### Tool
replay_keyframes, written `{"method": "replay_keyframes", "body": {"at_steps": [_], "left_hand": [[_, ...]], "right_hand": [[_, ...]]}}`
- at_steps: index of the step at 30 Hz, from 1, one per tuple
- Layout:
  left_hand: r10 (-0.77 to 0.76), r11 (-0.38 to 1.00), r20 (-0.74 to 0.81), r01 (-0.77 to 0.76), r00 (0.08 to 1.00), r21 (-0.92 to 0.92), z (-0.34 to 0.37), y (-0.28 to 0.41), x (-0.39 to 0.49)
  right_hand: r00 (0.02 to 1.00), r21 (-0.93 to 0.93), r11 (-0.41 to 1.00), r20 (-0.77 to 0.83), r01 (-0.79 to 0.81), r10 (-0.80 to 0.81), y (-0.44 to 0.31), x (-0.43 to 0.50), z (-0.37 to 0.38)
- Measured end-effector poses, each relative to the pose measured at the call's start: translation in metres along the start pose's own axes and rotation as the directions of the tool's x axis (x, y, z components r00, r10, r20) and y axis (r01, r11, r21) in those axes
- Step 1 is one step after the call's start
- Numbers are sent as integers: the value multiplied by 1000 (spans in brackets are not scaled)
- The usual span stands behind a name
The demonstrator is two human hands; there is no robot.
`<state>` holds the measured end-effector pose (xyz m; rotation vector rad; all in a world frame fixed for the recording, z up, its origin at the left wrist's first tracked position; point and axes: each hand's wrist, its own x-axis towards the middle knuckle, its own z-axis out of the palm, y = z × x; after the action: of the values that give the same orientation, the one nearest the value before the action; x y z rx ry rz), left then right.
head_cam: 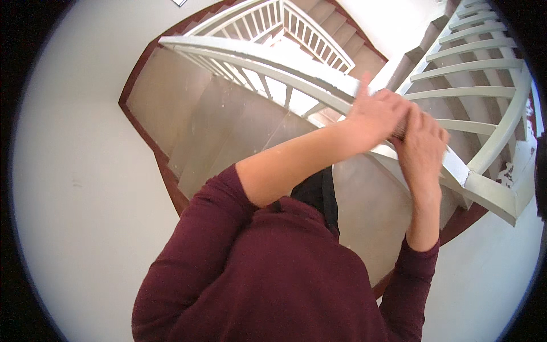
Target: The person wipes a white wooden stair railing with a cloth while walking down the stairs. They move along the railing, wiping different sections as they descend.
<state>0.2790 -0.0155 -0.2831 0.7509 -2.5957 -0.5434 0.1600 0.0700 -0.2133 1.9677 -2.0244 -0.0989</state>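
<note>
My left hand reaches across my body to the white metal handrail of a staircase. Its thumb points away from me and its fingers are curled. Beside it, my right hand bends over the same rail, close to the corner post. Between the two hands shows a small brownish object, held against the top of the rail. Motion blur and the fingers cover most of it, so its kind is unclear. The hands nearly touch each other.
Below the rail, a stair flight descends on the left beside a white wall with dark red skirting. A further balustrade encloses the stairwell. At right, another white balustrade borders more steps. Its corner end juts out near my right forearm.
</note>
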Motion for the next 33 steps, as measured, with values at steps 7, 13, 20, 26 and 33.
{"method": "replay_keyframes", "body": {"at_steps": [7, 13, 20, 26, 33], "left_hand": [[-285, 954, -114, 293, 952, 64, -1, -137, -64], [-398, 916, -61, 400, 915, 35, -11, -181, -77], [-439, 898, 9, 439, 898, 1, -8, -188, -73], [-420, 906, 113, 409, 900, 107, -35, -164, -67], [-4, 992, 121, 19, 993, -127, -16, -54, -7]], "right_hand": [[995, -35, 998, 75, 61, -58, -127, 84, 78], [999, -24, 999, 36, 39, -38, -180, 121, 106], [998, 58, 998, 56, 36, -40, -178, 122, 113], [996, 117, 993, 76, 29, -38, -168, 112, 100], [997, 183, 982, -41, -49, 58, -45, 27, 48]]}}
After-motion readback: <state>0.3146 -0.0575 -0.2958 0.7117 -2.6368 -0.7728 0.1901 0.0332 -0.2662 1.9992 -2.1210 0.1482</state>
